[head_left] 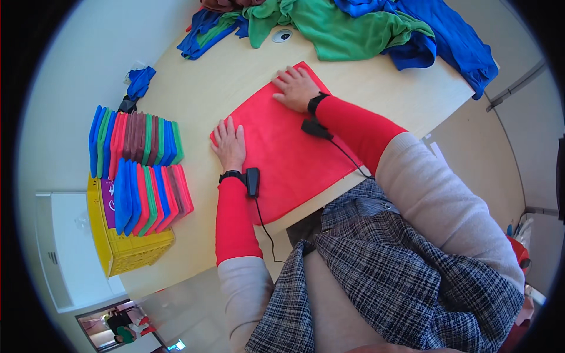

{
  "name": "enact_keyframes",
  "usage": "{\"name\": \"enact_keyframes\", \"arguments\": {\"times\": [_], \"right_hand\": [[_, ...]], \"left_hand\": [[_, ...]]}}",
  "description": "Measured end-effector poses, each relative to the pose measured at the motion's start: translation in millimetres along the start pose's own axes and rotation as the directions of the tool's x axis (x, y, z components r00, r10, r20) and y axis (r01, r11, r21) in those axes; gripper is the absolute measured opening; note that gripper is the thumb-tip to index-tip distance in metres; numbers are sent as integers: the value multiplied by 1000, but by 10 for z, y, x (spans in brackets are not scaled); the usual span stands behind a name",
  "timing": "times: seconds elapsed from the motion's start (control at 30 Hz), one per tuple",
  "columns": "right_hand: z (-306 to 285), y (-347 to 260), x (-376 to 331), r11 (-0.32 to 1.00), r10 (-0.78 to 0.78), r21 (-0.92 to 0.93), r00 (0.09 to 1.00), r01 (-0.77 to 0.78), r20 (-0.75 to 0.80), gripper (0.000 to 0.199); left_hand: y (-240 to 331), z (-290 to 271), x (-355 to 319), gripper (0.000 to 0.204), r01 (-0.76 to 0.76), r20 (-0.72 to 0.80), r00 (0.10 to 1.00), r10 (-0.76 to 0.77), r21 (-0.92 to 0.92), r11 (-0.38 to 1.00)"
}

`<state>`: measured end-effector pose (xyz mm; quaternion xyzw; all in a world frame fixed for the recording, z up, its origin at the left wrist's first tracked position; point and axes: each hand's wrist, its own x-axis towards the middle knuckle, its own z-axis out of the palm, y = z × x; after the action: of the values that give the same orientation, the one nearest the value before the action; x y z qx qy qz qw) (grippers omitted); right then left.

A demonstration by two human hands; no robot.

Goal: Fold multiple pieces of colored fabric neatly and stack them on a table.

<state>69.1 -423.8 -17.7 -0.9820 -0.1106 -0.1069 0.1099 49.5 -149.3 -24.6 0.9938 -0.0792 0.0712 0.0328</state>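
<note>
A red cloth lies spread flat on the pale wooden table, its near edge reaching the table's front. My left hand rests palm down on the cloth's left corner with the fingers extended. Toward the far corner, my right hand also presses flat on the cloth, fingers spread. Neither hand grips anything. Both wrists carry black straps with small cabled devices, over red sleeve covers.
Folded cloths in several colours stand in two rows on the left, by a yellow crate. Loose green cloth and blue cloth pile up at the far side. A round cable hole sits near them.
</note>
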Motion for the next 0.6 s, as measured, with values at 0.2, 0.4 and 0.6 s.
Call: {"name": "enact_keyframes", "arguments": {"times": [0.2, 0.4, 0.6], "right_hand": [[-12, 353, -83, 992, 123, -7, 991, -124, -51, 61], [-48, 715, -336, 981, 175, -64, 978, -183, -112, 60], [-449, 877, -573, 985, 172, -32, 969, -169, 179, 62]], "left_hand": [[-189, -18, -86, 63, 139, -6, 990, -139, -45, 989], [-323, -105, -273, 64, 219, 1, 976, -219, -63, 974], [-529, -278, -658, 65, 231, 46, 971, -234, 57, 971]]}}
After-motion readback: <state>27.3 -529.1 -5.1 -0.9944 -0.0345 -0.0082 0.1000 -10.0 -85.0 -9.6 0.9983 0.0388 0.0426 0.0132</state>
